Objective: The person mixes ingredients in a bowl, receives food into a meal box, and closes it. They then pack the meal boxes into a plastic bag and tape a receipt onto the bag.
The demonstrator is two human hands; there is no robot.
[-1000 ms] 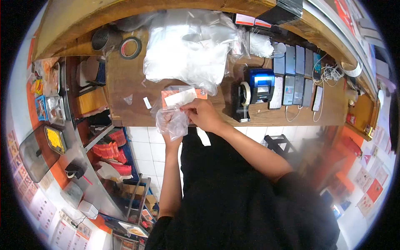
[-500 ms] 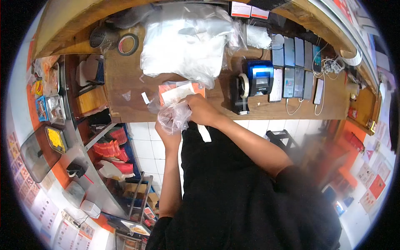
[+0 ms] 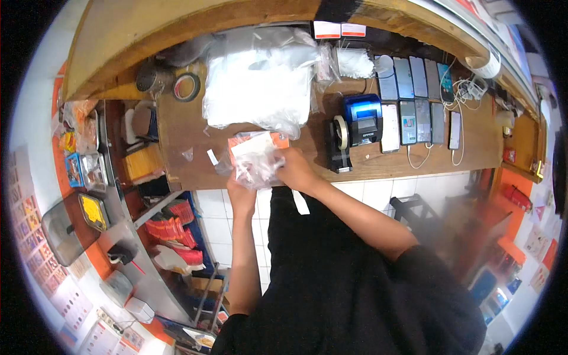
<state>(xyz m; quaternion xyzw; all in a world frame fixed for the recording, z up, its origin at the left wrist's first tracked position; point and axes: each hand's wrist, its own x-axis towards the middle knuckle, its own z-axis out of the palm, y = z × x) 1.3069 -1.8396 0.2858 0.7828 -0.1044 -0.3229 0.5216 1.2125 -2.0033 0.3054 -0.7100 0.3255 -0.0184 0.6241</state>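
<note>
A crinkled clear plastic bag is stretched between my two hands at the table's front edge. My left hand grips its lower left side, with the fingers partly hidden by the plastic. At the bag's right side, my right hand pinches the film. Just beyond the bag, on the table, lies an orange packet with a white paper over it. The bag overlaps the paper's near part. A large stack of clear plastic bags spreads across the table behind them.
To the right stand a black tape dispenser and a blue-and-black label printer. Several phones with white cables lie farther right. A dark tape roll is at the back left. A wooden shelf edge arches above the table.
The bunched plastic bag is now spread wider between my hands. My right hand has moved right, off the white paper to the bag's side. The camera view has shifted slightly.
</note>
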